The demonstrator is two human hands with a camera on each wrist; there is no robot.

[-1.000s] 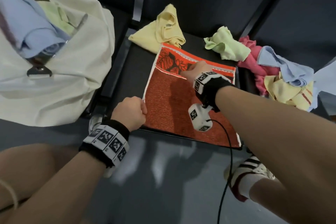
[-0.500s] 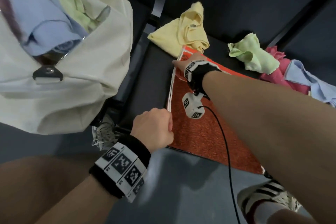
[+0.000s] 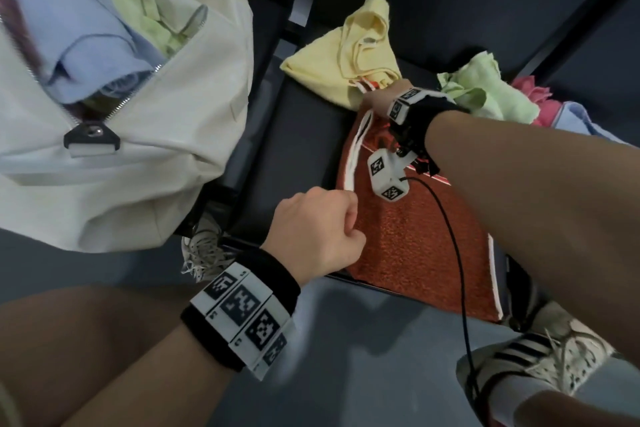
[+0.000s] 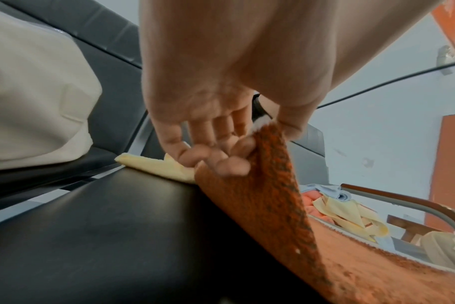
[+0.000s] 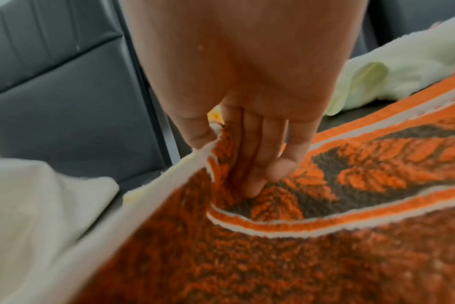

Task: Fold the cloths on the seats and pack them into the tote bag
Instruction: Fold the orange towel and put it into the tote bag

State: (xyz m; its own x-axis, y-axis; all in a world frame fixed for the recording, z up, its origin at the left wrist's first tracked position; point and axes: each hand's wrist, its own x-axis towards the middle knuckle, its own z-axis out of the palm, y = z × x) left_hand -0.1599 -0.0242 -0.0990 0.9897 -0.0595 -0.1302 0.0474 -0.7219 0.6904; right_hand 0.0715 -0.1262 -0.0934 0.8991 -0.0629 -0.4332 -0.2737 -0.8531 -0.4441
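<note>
the left hand [image 4: 208,127] pinches the near left edge of the orange towel [image 3: 415,239] between thumb and curled fingers [image 4: 231,164], lifting it off the black seat [image 3: 298,149]. the right hand [image 5: 247,123] seems to pinch the far left corner, thumb on the white hem. a yellow cloth [image 3: 349,55] lies just beyond. the cream tote bag [image 3: 138,166], holding blue and green cloths, sits on the seat to the left.

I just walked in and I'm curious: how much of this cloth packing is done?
Some is done: blue and green cloths already sit in the tote bag. In hand: the left hand and right hand both pinch the orange towel's white edge, mid-fold. Left: the yellow cloth, light green cloth and the pile beyond lie unfolded.
</note>
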